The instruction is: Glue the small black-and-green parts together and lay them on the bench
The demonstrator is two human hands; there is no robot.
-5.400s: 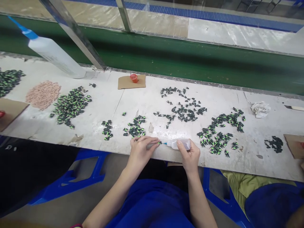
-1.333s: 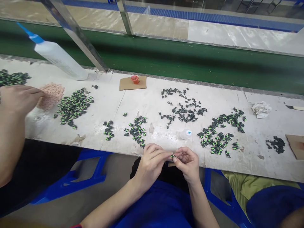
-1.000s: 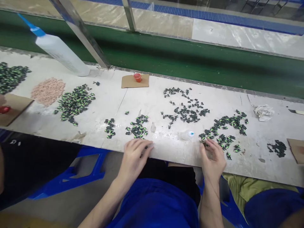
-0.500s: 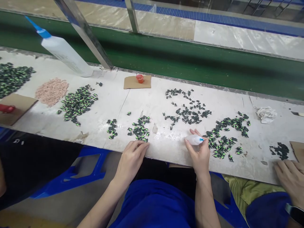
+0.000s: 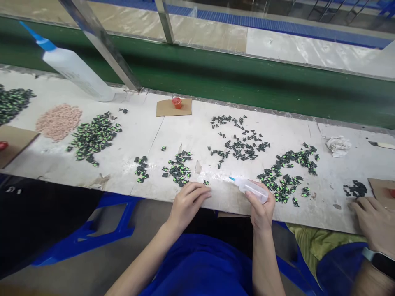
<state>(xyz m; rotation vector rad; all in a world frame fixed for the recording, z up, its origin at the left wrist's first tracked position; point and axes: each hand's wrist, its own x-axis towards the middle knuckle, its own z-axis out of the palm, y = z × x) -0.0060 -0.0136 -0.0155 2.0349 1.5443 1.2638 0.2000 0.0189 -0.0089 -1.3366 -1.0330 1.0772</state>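
Note:
My left hand (image 5: 189, 202) is near the table's front edge, fingers pinched together, with a small black-and-green piece (image 5: 206, 182) right at its fingertips. My right hand (image 5: 263, 207) is wrapped round a small translucent bottle (image 5: 253, 190), whose blue nozzle points left. Left of my left hand lie a cluster of black-and-green pieces (image 5: 178, 169) and a smaller group (image 5: 141, 169). Small dark parts (image 5: 243, 149) are scattered beyond the bottle. Another pile of black-and-green pieces (image 5: 285, 181) lies just right of my right hand.
A large bottle (image 5: 78, 74) leans at the back left beside a metal post (image 5: 105, 45). Nearby are a pink pile (image 5: 59, 121) and a black-and-green pile (image 5: 95, 137). A red cup (image 5: 177, 102) stands on cardboard (image 5: 163, 108). At right are crumpled tissue (image 5: 338, 146) and another person's hand (image 5: 375, 220).
My left hand has moved right, and a small piece now shows at its fingertips. My right hand has turned the small bottle so that its nozzle points left instead of right.

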